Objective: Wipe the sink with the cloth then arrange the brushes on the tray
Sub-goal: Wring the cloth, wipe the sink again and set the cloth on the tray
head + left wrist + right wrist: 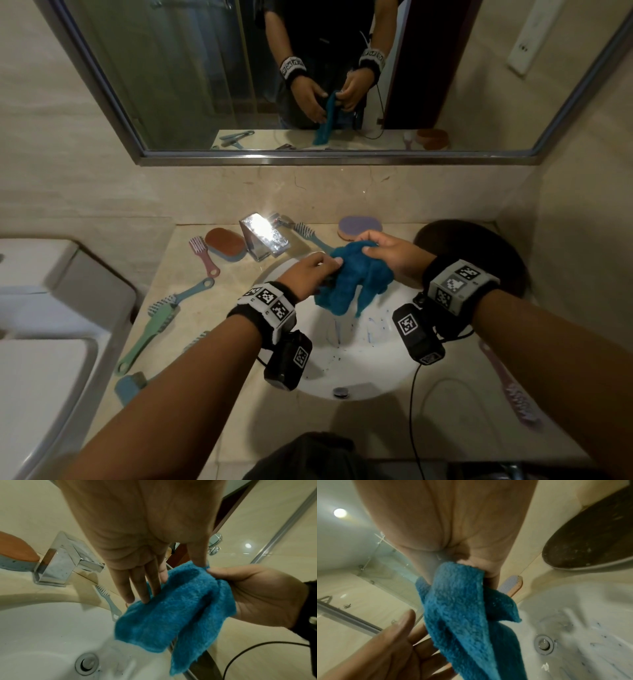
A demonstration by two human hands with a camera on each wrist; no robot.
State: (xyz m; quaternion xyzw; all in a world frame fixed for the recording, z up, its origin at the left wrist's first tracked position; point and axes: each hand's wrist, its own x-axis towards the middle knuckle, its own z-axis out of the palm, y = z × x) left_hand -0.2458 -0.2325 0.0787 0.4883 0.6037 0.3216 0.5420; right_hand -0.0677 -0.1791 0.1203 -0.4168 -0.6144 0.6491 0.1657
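A blue cloth (356,284) hangs bunched above the white sink (359,363). My right hand (383,251) pinches its top edge between thumb and fingers. My left hand (318,269) lies against the cloth's left side with straight fingers (137,588), its thumb touching the top corner. Blue streaks and dark specks mark the basin (573,608). Several brushes lie on the counter: a pink one (205,255), a teal one (193,289) and a green one (150,329) at the left, one (308,234) behind the tap, and a pink one (510,387) at the right. A dark oval tray (479,243) sits at the back right.
A chrome tap (263,236) stands behind the basin, with a brown-topped sponge (226,245) to its left and a purple-topped one (359,226) to its right. The drain (341,391) sits at the basin's near side. A toilet (51,308) adjoins the counter on the left. A mirror (308,68) hangs above.
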